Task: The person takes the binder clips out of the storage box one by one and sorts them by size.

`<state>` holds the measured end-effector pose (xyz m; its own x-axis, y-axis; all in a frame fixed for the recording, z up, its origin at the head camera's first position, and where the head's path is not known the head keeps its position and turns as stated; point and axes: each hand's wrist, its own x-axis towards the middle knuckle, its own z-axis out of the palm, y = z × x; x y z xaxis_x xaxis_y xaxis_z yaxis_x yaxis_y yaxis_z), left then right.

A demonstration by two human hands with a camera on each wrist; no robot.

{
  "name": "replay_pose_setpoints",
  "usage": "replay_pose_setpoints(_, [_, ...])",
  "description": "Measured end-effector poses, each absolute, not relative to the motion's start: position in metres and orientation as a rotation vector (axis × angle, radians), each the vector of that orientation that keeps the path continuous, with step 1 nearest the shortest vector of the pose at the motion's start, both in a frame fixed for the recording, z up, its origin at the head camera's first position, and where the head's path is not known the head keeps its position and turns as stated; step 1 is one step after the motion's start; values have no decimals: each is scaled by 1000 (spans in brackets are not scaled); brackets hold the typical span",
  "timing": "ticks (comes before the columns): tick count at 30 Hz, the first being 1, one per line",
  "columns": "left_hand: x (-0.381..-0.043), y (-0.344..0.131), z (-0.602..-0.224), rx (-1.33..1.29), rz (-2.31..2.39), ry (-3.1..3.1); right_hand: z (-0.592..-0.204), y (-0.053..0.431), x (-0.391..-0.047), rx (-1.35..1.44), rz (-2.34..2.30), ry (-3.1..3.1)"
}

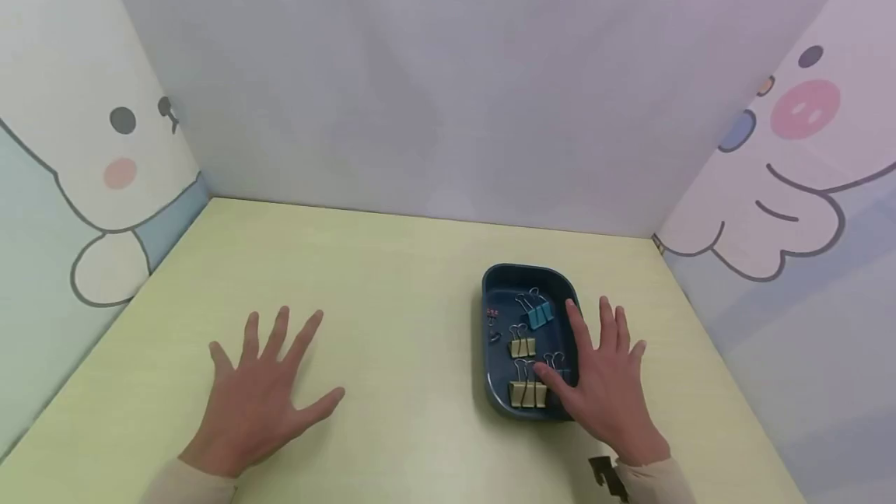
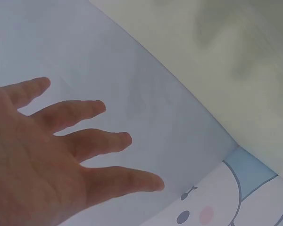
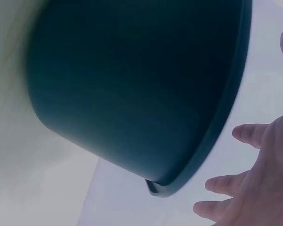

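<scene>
My left hand [image 1: 255, 403] hovers over the left part of the pale yellow table, fingers spread and holding nothing. My right hand [image 1: 607, 387] is also spread, above the right edge of a dark blue tray [image 1: 495, 379], its thumb over the inside. In the tray lie a blue binder clip [image 1: 540, 316], a smaller gold binder clip [image 1: 522, 348] and a larger gold binder clip [image 1: 527, 394]. Another clip [image 1: 555, 364] is partly hidden near the right thumb. The right wrist view shows the tray's outer wall [image 3: 118, 94] beside the fingers.
Small red and dark bits [image 1: 493, 321] lie along the tray's left side. A grey panel [image 1: 434, 84] closes off the back of the table [image 1: 364, 286]. Side panels with cartoon animals stand at left [image 1: 84, 177] and right [image 1: 791, 193].
</scene>
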<state>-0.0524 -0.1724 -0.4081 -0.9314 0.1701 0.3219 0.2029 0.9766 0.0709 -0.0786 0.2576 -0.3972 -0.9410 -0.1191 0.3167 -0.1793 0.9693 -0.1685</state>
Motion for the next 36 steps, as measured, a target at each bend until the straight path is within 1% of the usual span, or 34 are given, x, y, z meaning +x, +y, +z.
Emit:
replay_pose_setpoints(9, [-53,-166,-408,-271,-257,-2809,-400,259,-78,189,375,-2852])
replay_pose_setpoints(15, [-51,-159,-413,-274,-454,-2848,-403,261,-78,191,439,-2834])
replay_pose_setpoints(21, [-50,-151,-417,-333,-664,-2727,-408,264,-79,176,591,-2849])
replay_pose_setpoints(26, [-51,-146,-415,-342,-753,-2671,-414,268,-81,169,679,-2846])
replay_pose_setpoints(32, [-54,-133,-411,-326,-1001,-2728,-419,275,-81,152,759,-2850])
replay_pose_setpoints(36, [-59,-124,-412,-386,-1171,-2639,-423,278,-81,149,812,-2842])
